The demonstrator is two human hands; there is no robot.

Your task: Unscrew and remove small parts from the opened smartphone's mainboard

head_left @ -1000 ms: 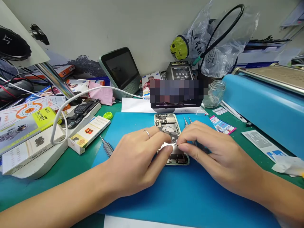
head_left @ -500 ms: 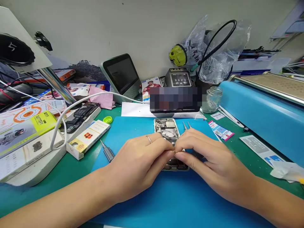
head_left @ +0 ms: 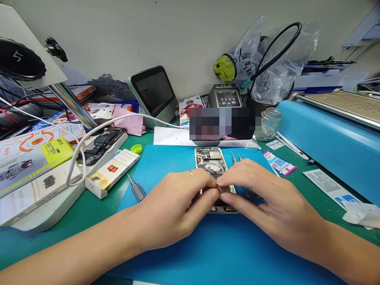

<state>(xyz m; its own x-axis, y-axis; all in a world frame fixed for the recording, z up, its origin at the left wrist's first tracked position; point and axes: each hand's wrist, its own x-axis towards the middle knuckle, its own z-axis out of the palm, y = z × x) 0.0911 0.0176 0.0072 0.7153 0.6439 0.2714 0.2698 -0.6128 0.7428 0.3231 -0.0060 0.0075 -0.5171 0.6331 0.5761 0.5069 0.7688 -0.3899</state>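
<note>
An opened smartphone (head_left: 212, 160) lies on a blue mat (head_left: 204, 249), its inner parts showing. Over its middle my left hand (head_left: 184, 202) and my right hand (head_left: 261, 202) meet, fingertips close together. Each hand pinches with thumb and forefinger at a tiny piece between them, too small to name. My fingers cover the middle of the phone. A screwdriver (head_left: 137, 191) lies left of my left hand. Tweezers (head_left: 234, 156) stick out beyond my right hand, which hides the rest of them.
Small boxes (head_left: 114, 172) and a second opened phone (head_left: 103, 144) are on the left. A white cable (head_left: 118, 120) arches across. Behind the mat stand a smart display (head_left: 152, 95) and a glass jar (head_left: 268, 122). A blue machine (head_left: 323, 138) takes up the right side.
The whole view has shifted slightly. My right forefinger and thumb have spread a little apart at the tips, while both hands stay over the phone.
</note>
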